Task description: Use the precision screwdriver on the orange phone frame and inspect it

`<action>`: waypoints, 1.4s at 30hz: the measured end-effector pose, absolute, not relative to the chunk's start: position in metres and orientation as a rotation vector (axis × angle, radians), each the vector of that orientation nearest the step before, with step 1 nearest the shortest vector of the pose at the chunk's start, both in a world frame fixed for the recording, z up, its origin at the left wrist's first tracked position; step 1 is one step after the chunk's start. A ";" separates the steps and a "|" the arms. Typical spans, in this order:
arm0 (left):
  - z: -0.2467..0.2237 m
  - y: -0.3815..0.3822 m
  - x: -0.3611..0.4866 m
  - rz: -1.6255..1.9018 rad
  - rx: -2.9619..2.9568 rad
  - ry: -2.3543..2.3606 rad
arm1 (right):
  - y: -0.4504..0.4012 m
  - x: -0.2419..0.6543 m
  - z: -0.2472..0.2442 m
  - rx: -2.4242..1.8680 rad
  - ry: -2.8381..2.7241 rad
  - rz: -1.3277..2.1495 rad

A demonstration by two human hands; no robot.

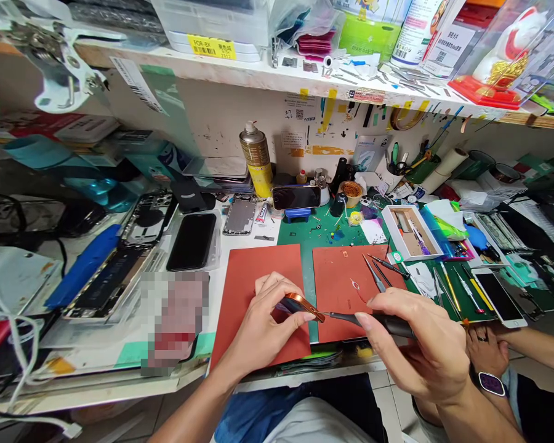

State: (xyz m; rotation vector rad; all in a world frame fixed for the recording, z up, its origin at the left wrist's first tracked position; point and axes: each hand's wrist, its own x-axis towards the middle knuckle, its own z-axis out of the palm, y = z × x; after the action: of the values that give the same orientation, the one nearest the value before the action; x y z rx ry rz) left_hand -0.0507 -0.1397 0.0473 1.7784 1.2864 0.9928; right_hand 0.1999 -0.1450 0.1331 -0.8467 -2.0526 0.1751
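Observation:
Tilted up on its edge, an orange-framed phone (305, 303) is gripped between the thumb and fingers of my left hand (273, 311). My right hand (420, 335) is wrapped round a dark screwdriver (346, 317), its thin tip at the phone's bottom edge. Under the phone lies a reddish-brown mat (244, 277). A second reddish-brown mat (332, 271) sits to the right, with a small wire loop and tiny parts on it. Tweezers (373, 274) and a slim black screwdriver (388, 266) rest at that mat's far right corner.
At left are an opened phone (115, 277) and a black phone (191, 242). A spray can (256, 160) stands at the back. On the right are a parts box (410, 231), several tools and a white phone (497, 298). Another person's hand (487, 351) rests near the right edge.

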 end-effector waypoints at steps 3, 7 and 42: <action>0.047 -0.140 -0.051 0.995 1.780 1.282 | -0.145 0.200 0.134 -0.864 -2.065 0.148; 0.047 -0.140 -0.051 1.000 1.782 1.287 | -0.145 0.200 0.135 -0.836 -2.051 0.188; 0.046 -0.140 -0.052 0.994 1.804 1.269 | -0.147 0.203 0.132 -0.814 -2.099 0.276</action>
State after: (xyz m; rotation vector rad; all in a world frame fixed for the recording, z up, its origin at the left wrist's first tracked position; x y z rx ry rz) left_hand -0.0515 -0.1403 0.0459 1.8045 1.2691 0.9942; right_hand 0.2027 -0.1467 0.1317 -0.8143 -2.0989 0.2761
